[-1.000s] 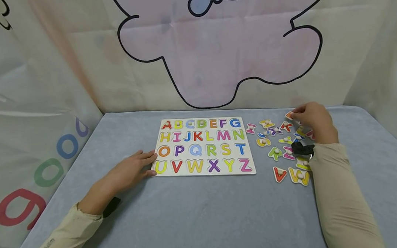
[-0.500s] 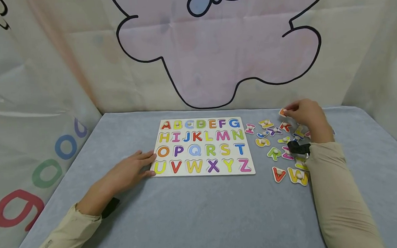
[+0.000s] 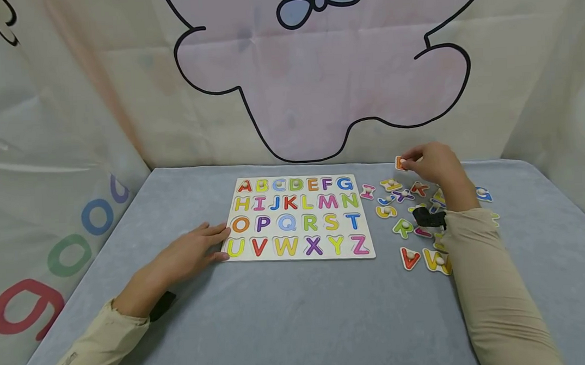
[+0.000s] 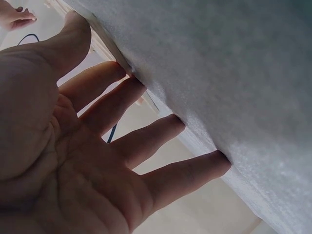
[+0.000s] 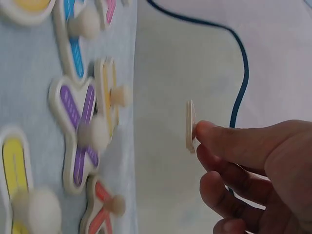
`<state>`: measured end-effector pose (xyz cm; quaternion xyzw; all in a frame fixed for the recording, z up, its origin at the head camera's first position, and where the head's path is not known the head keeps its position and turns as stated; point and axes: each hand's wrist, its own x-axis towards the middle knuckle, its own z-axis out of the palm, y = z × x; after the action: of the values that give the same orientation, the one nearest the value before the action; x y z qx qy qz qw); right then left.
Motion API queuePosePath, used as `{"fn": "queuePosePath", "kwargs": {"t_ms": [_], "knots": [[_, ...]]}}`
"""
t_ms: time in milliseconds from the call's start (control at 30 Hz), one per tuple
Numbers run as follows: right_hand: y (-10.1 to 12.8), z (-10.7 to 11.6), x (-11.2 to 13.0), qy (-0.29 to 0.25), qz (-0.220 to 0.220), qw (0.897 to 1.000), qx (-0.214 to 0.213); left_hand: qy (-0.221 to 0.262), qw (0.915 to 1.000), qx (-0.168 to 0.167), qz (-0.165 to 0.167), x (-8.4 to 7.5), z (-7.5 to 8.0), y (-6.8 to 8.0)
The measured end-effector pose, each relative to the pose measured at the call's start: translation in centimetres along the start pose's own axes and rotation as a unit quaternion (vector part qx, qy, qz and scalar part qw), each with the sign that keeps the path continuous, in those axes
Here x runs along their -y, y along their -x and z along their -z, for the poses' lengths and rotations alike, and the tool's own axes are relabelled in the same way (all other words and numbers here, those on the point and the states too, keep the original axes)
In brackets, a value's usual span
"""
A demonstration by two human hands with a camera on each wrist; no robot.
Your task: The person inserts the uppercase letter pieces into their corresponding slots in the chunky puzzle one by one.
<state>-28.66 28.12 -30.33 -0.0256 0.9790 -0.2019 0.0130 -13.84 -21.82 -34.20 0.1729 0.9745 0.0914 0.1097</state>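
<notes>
- The right hand (image 3: 431,163) pinches a flat, thin orange piece (image 3: 400,163) between thumb and fingertips, lifted above the far edge of the loose letters (image 3: 412,221); the wrist view shows the piece edge-on.
- The left hand (image 3: 187,252) lies flat with straight, spread fingers (image 4: 146,141), grasping nothing; its fingertips touch the left edge of the board (image 3: 299,217).
- The board is a white rectangle printed with coloured letters A to Z.
- The loose letters are flat cut-outs with pale round knobs, scattered on the grey felt-like table (image 3: 298,313), right of the board.
</notes>
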Motion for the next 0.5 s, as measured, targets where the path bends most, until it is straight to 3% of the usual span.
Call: {"fn": "queuePosePath", "kwargs": {"t_ms": [500], "knots": [[0.7, -0.4, 4.2, 0.011, 0.028, 1.0, -0.009, 0.0, 1.0, 0.003, 0.001, 0.0, 0.0, -0.1]]}}
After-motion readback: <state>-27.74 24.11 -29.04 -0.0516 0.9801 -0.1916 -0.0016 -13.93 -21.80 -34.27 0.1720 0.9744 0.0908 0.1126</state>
